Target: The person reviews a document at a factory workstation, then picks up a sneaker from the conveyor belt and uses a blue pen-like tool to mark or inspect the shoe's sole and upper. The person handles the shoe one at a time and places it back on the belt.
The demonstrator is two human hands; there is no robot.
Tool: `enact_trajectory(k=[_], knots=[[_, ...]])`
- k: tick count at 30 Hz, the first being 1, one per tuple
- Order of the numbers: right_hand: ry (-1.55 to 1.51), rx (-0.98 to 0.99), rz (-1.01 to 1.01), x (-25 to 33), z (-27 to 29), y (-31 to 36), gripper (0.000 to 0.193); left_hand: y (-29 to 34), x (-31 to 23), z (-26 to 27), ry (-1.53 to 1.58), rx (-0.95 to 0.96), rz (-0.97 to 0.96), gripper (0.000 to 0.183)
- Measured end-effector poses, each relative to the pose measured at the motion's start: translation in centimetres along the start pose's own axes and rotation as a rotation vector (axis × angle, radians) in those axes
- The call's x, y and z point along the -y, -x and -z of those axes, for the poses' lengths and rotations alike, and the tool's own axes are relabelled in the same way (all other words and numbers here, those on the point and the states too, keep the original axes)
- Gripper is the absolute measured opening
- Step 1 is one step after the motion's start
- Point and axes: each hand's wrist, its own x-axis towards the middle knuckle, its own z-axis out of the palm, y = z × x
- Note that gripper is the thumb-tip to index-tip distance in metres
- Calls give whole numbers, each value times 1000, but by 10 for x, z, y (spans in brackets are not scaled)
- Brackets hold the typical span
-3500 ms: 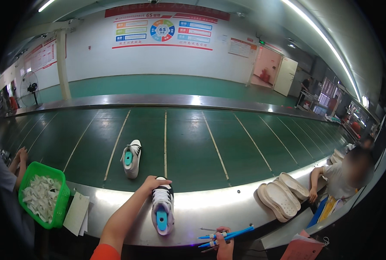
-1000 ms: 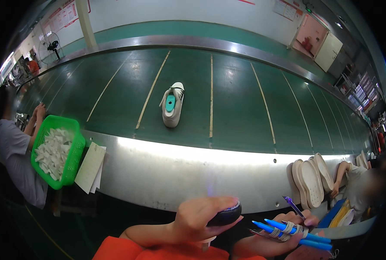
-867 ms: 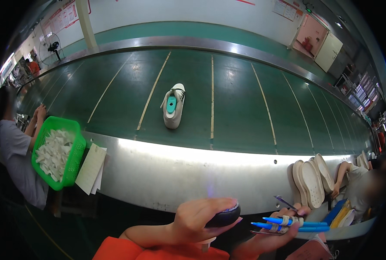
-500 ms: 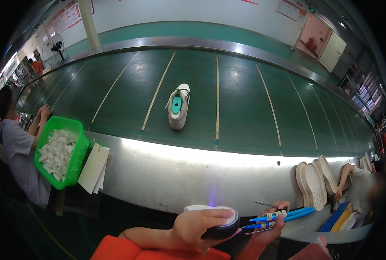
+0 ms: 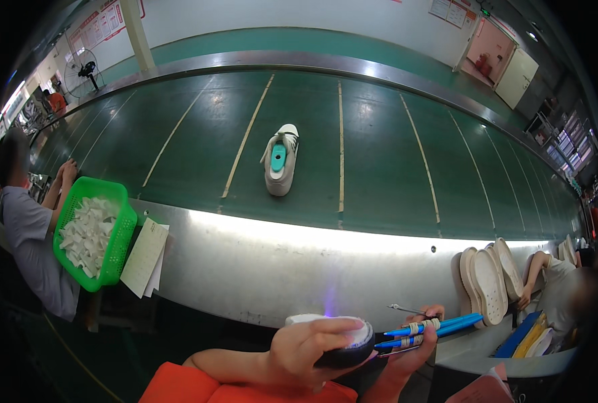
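Note:
Low in the middle, my left hand point(image 5: 300, 350) grips a dark shoe upper point(image 5: 344, 356) with its pale underside turned up; fingers lie across its end. A blue line shows along the pale edge. My right hand point(image 5: 406, 363) is closed round a bundle of blue pens point(image 5: 452, 325), bound with pale bands. A thin metal tool point(image 5: 406, 310) sticks out of the same hand. The pen tips are close beside the shoe upper; whether they touch it I cannot tell. Ahead, a white shoe point(image 5: 281, 161) with a turquoise insert stands on the green conveyor belt point(image 5: 386, 168).
A green basket point(image 5: 128, 235) of white scraps stands left, beside paper sheets point(image 5: 144, 258) on the metal ledge point(image 5: 259, 269). Pale soles point(image 5: 487, 285) lean at the right. One co-worker point(image 5: 27, 215) sits left, another point(image 5: 559, 295) right. A folder bin point(image 5: 530, 336) stands at lower right.
The white shoe and the belt's lines have shifted slightly right. My right hand has brought the pen tips a little up, nearer the shoe upper. My left hand keeps its hold.

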Motion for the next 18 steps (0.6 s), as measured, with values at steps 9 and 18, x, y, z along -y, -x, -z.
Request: enact_trajectory(k=[9,18], knots=[[18,-24,16,-2,-2,2,23,-24,16,-2,72,-45,73,49],[-28,-15,-91,7,-3,9,24,-64,84,4,-77,-150,425,45]])
